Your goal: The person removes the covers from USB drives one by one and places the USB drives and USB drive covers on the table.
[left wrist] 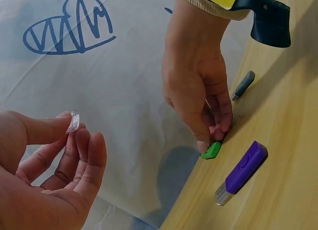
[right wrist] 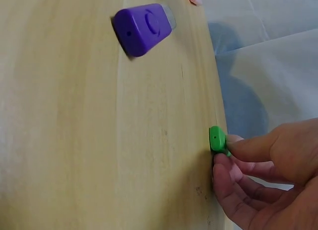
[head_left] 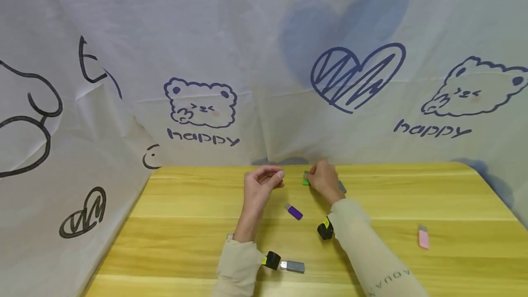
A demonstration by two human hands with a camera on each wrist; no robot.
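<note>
Above the back of the table, my left hand (head_left: 261, 186) pinches a small clear plastic cap (left wrist: 73, 121) between thumb and forefinger, the other fingers loosely bent. My right hand (head_left: 323, 180) reaches down at the far table edge. Its thumb and fingertips are on a green USB stick (right wrist: 217, 139), partly covered by those fingers in the head view. Between the two forearms lies a purple USB stick (head_left: 294, 212), its clear-capped end pointing to the back left. A grey-blue stick (head_left: 342, 187) shows just right of the right hand, partly hidden by it.
Near the left wrist's black camera lies a grey USB stick (head_left: 294, 266) with a bare metal plug. A pink USB stick (head_left: 423, 237) is on the right side of the wooden table (head_left: 177, 228). White printed cloth (head_left: 264, 58) hangs behind the table and along its left.
</note>
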